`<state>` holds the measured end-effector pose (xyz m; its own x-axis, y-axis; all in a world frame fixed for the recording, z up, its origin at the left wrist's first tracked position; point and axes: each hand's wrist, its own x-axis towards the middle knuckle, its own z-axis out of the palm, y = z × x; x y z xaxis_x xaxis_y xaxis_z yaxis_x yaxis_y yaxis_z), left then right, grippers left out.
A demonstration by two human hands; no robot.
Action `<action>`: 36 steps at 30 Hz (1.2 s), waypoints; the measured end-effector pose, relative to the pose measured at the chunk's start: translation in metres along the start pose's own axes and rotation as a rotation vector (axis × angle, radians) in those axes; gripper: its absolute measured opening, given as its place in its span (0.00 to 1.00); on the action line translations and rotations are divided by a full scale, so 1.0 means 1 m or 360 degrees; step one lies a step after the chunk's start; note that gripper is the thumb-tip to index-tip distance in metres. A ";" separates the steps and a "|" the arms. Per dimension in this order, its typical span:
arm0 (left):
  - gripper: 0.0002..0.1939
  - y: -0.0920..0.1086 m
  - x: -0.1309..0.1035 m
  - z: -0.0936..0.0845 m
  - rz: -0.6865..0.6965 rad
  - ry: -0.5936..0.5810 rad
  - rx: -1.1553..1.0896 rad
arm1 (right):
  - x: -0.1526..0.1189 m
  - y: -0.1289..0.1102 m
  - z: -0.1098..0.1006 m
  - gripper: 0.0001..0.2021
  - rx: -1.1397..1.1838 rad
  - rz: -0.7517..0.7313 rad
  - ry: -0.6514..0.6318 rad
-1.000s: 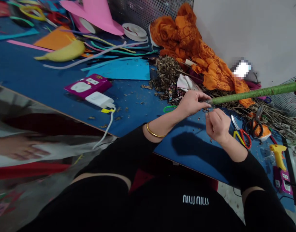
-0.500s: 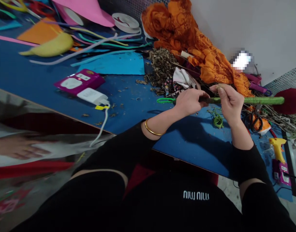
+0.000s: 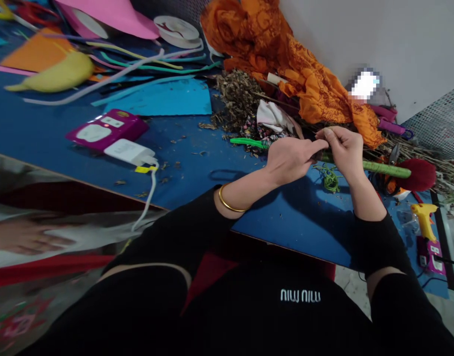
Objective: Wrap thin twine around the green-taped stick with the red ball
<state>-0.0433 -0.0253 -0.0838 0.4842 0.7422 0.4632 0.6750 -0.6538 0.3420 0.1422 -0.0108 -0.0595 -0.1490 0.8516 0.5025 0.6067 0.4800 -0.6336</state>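
Note:
A long green stick (image 3: 386,169) lies across both my hands, sloping down to the right. Its right end has a dark red fuzzy round tip (image 3: 419,175), and a bright green loop (image 3: 247,142) sticks out at the left end. My left hand (image 3: 291,159) is closed around the stick's left part, forefinger stretched along it. My right hand (image 3: 343,151) is pinched just above the stick's middle; what lies between thumb and finger is too thin to make out. Below the hands sits a tangle of green string (image 3: 330,180) on the blue table (image 3: 186,173).
Behind the hands lie dried plant stuff (image 3: 238,94) and a crumpled orange cloth (image 3: 308,84). Scissors (image 3: 393,154) and a yellow glue gun (image 3: 425,217) are at right. Leftward lie a purple power strip (image 3: 112,131), blue sheet (image 3: 167,99) and another person's hand (image 3: 26,236).
The red-tipped end of the stick has swung down and left, so the stick tilts more. Its green loop rose slightly, and both hands shifted a little left with the view.

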 end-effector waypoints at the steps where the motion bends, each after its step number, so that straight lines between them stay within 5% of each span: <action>1: 0.22 -0.001 0.000 0.001 0.0036 -0.0007 0.0009 | 0.000 0.000 0.000 0.29 0.0003 0.0012 -0.0007; 10: 0.18 -0.010 0.002 -0.005 0.0059 0.0005 -0.0070 | 0.003 -0.004 -0.015 0.25 0.0382 0.0198 -0.0070; 14: 0.17 -0.022 0.005 -0.012 -0.0104 0.0041 -0.0238 | 0.010 0.000 -0.062 0.24 0.0696 0.0478 -0.0095; 19: 0.16 -0.040 0.011 -0.022 -0.0279 0.0148 -0.0398 | 0.007 0.008 -0.140 0.20 0.0578 0.0680 -0.0053; 23: 0.14 -0.052 0.013 -0.030 -0.0334 0.0189 -0.0476 | -0.004 0.017 -0.179 0.12 0.0449 0.0465 0.0372; 26: 0.13 -0.058 0.013 -0.035 -0.0349 0.0186 -0.0473 | -0.004 0.039 -0.203 0.04 0.0335 0.0532 0.0812; 30: 0.13 -0.066 0.013 -0.042 -0.0362 0.0190 -0.0481 | 0.007 0.084 -0.234 0.16 0.0387 0.0809 0.1124; 32: 0.14 -0.069 0.013 -0.045 -0.0362 0.0179 -0.0528 | 0.012 0.101 -0.241 0.23 0.0030 0.0877 0.1075; 36: 0.15 -0.069 0.016 -0.046 -0.0357 0.0120 -0.0765 | 0.012 0.110 -0.225 0.25 -0.1636 0.0799 0.0390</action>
<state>-0.1078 0.0243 -0.0623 0.3041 0.8703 0.3875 0.4176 -0.4874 0.7669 0.3827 0.0049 0.0091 0.3737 0.7799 0.5022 0.9173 -0.3909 -0.0755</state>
